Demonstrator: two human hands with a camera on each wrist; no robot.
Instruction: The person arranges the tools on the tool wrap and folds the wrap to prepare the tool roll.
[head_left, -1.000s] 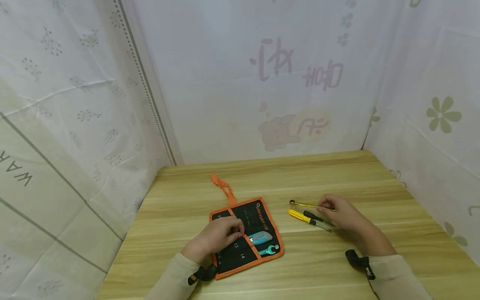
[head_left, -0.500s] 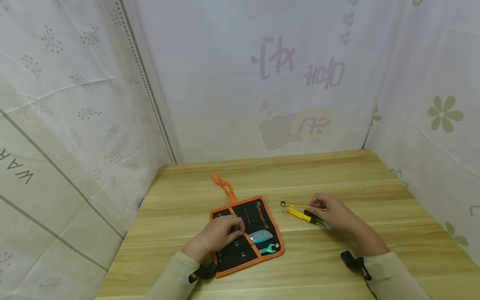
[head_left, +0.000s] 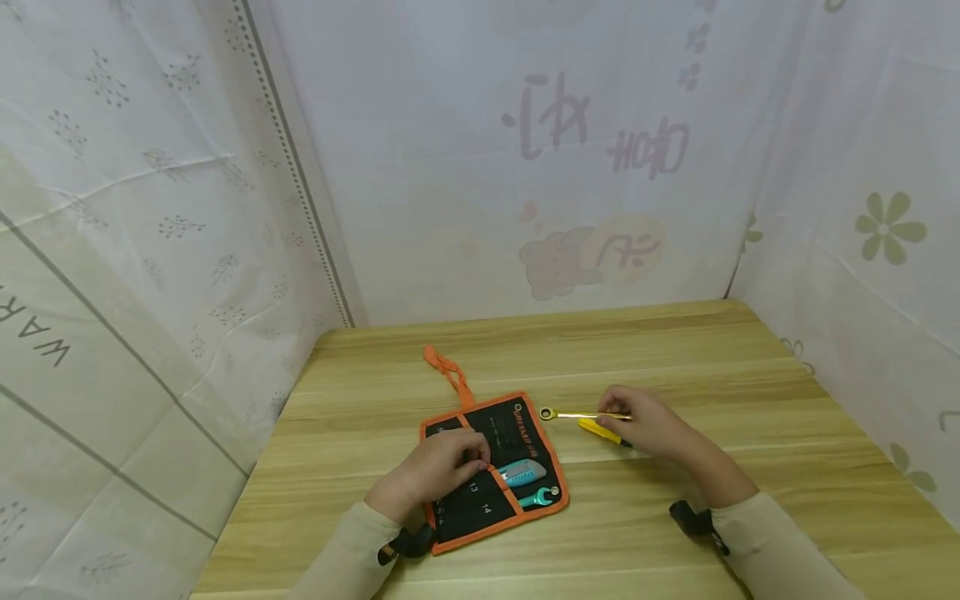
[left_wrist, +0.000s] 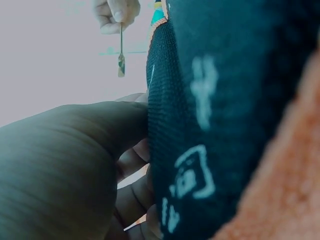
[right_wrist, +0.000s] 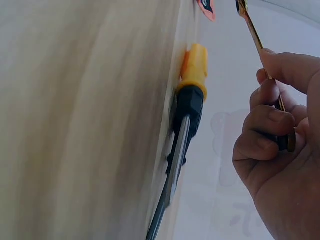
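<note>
A black tool pouch (head_left: pixel 502 429) with orange trim lies flat on the table. My left hand (head_left: pixel 427 473) pinches the orange edge of its numbered pocket. From that pocket stick out a light-blue utility knife (head_left: pixel 524 473) and a green wrench (head_left: pixel 537 497). My right hand (head_left: pixel 648 425) holds a gold ratchet wrench (head_left: pixel 573 414) above the table, ring end pointing left at the pouch. In the right wrist view, fingers curl round the wrench's other end. Below that hand lies a yellow-handled screwdriver (right_wrist: pixel 194 70). A darker screwdriver (right_wrist: pixel 158 217) beside it is mostly hidden.
An orange tie strap (head_left: pixel 448 373) runs from the pouch's far edge across the wooden table (head_left: pixel 675 342). Patterned cloth (head_left: pixel 420 167) hangs behind the table and along both sides.
My right hand has carried the gold wrench left, bringing its ring end close to the pouch's right edge. It now covers more of the screwdrivers. My left hand has stayed on the pocket edge.
</note>
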